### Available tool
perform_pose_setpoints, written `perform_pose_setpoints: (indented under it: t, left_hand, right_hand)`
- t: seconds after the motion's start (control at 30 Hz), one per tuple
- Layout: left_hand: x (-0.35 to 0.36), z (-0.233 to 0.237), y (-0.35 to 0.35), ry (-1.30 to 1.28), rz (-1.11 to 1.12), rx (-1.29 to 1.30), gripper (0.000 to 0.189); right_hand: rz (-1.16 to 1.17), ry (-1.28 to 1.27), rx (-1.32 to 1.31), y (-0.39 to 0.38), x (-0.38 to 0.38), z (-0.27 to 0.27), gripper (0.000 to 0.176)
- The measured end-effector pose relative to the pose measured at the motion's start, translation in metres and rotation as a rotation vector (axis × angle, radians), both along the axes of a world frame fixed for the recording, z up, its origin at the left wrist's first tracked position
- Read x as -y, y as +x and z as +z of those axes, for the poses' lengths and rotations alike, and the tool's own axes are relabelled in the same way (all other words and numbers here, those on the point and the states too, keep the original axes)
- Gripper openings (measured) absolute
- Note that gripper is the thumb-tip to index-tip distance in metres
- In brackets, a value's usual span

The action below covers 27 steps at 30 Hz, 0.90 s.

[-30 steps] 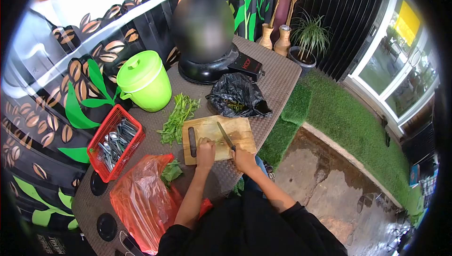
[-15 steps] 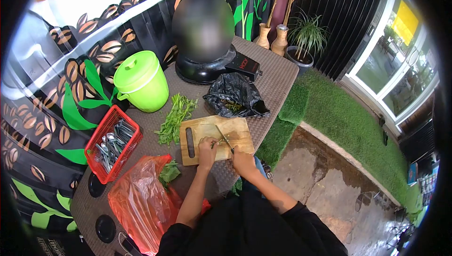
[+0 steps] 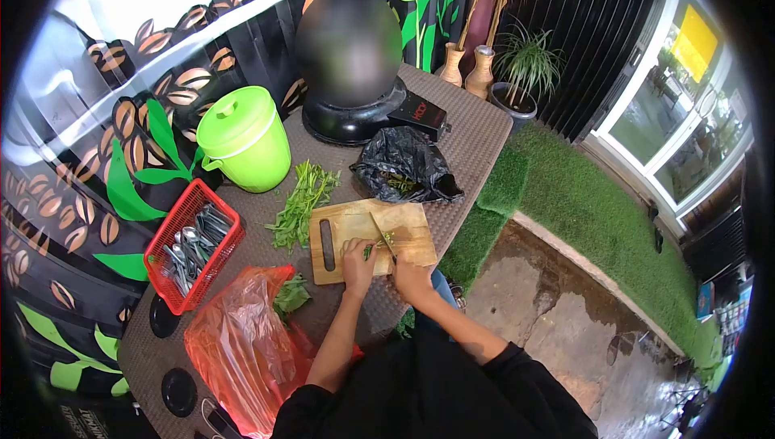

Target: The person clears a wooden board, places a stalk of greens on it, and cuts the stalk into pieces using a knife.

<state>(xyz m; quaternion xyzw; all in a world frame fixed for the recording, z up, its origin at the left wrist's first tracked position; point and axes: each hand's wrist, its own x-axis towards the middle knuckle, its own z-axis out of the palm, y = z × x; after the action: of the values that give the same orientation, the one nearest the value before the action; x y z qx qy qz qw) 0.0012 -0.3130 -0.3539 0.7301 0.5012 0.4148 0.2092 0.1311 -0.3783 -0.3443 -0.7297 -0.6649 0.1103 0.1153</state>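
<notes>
A wooden cutting board [image 3: 416,233] with a slot handle lies near the table's right edge. My right hand [image 3: 412,277] is closed around the handle of a knife [image 3: 380,231], whose blade points away across the board. Left of the blade, my left hand [image 3: 356,261] presses its curled fingers on some green stalks, mostly hidden beneath them. Small chopped green bits [image 3: 388,238] lie beside the blade. A heap of leafy greens [image 3: 305,205] rests on the table just left of the board.
Behind the board sits a black plastic bag [image 3: 408,164] with greens inside. To the left stand a lime-green lidded bucket [image 3: 246,144], a red basket [image 3: 234,237] of cutlery and a red plastic bag [image 3: 242,342]. A black rounded appliance [image 3: 347,122] is at the back.
My right hand and the knife have shifted slightly left, nearer my left hand. The chopped bits beside the blade show more plainly.
</notes>
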Motion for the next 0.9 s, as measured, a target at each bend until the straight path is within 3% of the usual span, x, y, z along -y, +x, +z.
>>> perform_pose_setpoints:
  t: [0.17,0.3,0.37,0.4,0.6,0.73,0.9]
  left_hand:
    - [0.002,0.000,0.000,0.008,0.019,-0.068,0.009]
    - [0.001,-0.006,-0.001,0.080,0.018,-0.112,0.009]
    - [0.002,-0.003,0.000,0.087,0.018,-0.133,0.010]
    - [0.002,-0.002,0.000,0.093,0.017,-0.154,0.010]
    - [0.003,0.000,0.001,0.078,0.009,-0.118,0.011]
    - [0.003,0.002,0.000,0.074,0.010,-0.119,0.011]
    - [0.004,0.005,0.001,0.110,-0.003,-0.118,0.007]
  right_hand:
    - [-0.064,-0.045,-0.167,0.002,-0.023,-0.005,0.028]
    - [0.051,-0.099,-0.094,0.008,-0.014,0.009,0.021]
    - [-0.024,0.068,-0.043,-0.002,-0.002,-0.011,0.022]
    - [-0.065,-0.115,-0.085,-0.009,0.003,0.006,0.026]
    - [-0.026,-0.079,-0.166,0.001,-0.026,0.008,0.032]
    - [-0.017,-0.053,-0.160,-0.003,-0.008,0.003,0.032]
    - [-0.117,-0.030,-0.148,-0.018,-0.012,-0.004,0.031]
